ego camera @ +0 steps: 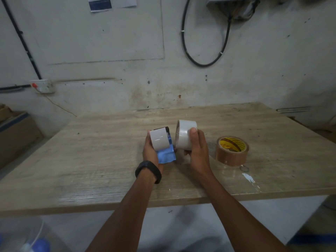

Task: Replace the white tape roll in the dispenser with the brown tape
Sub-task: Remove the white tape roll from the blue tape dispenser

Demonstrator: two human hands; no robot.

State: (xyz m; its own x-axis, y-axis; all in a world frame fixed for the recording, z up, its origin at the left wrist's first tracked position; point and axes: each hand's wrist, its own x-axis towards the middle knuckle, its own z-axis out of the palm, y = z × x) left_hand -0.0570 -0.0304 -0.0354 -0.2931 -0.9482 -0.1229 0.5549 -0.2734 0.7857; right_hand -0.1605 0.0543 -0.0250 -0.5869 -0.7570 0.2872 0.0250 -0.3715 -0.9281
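Note:
My left hand (149, 151) grips the blue tape dispenser (166, 155) above the middle of the wooden table (91, 160). A white curved part (160, 140) and a black piece (161, 128) show at the dispenser's top. My right hand (198, 151) holds the white tape roll (184, 137) just right of the dispenser, close to it and tilted on its side, thumb on the roll's outer face. The brown tape roll (231, 151) lies flat on the table to the right of my right hand, untouched.
A small clear ring (244, 168) and white smears (249, 178) lie in front of the brown roll. The table's near edge runs below my forearms. The wall stands right behind the table, with a black cable loop (200, 62) hanging. A cardboard box (16, 135) sits left.

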